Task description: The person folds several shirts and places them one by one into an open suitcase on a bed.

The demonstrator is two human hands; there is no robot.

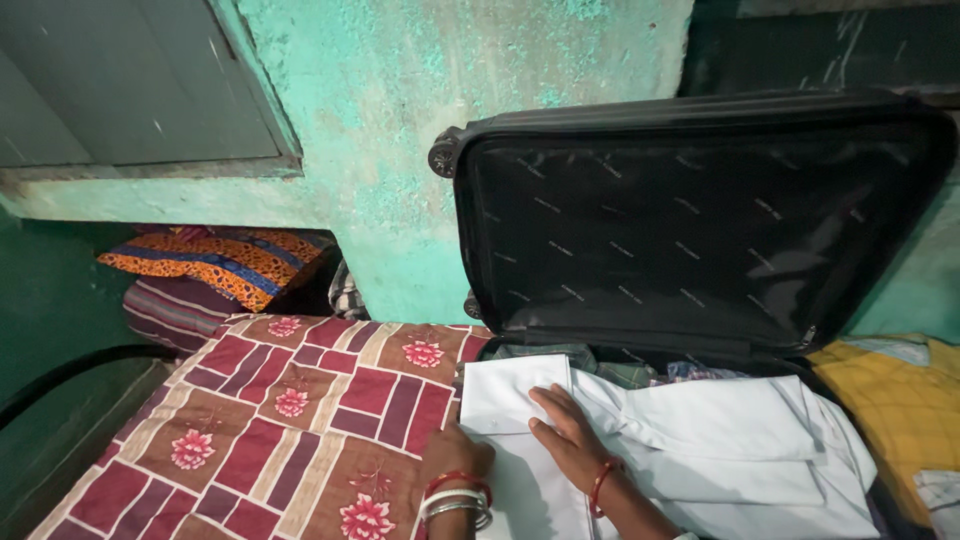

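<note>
Your right hand (566, 432) lay flat, palm down, fingers spread on the white shirt (720, 440). Your left hand (456, 452) rested curled at the shirt's left edge, bangles on both wrists.

We see a white shirt (700, 440) in a black suitcase (700, 220) with a pale dashed lining, a maroon and tan bedspread (280, 420) with pink flowers, an orange and blue patterned pillow (215, 262), a yellow checked cloth (900, 400) and a mottled turquoise wall (440, 110).
</note>
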